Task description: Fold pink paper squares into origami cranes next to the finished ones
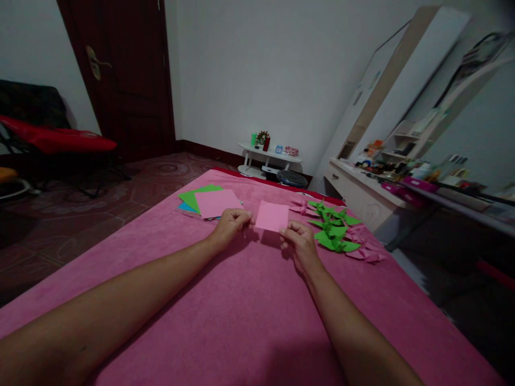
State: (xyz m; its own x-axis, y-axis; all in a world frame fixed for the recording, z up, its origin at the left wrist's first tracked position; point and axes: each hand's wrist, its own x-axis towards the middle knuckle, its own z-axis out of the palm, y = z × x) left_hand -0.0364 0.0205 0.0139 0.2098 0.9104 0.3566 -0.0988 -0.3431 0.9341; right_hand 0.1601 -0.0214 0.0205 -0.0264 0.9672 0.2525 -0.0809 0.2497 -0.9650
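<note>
Sheet, one: pink, square, unfolded as far as shows; located between the two grips, tilted, a shadow on the cloth below.

Right grip: thumb and fingers pinched closed on the sheet's near right corner.

Left grip: fingers drawn together at the sheet's left edge; whether paper lies between the tips cannot be told.

Stack: loose squares, pink uppermost, green and blue showing beneath; just beyond and left of the left grip.

Green pieces, several, folded, with pointed ends; right of the right grip, near it.

Pink pieces, folded; farther right of the right grip, beside the green, with another just beyond that grip.

Cloth: pink, below both grips, bare on the near side.

Handling notes, by judgement: light fingertip pressure at the rims, since thin paper probably dents under a hard pinch. Both sides level, slack enough to avoid pulling the sheet out of square. Any crease best pressed against the cloth with edges matched first; its soft surface may blur a line, so firm strokes. Right elbow clear of the folded pieces.
</note>
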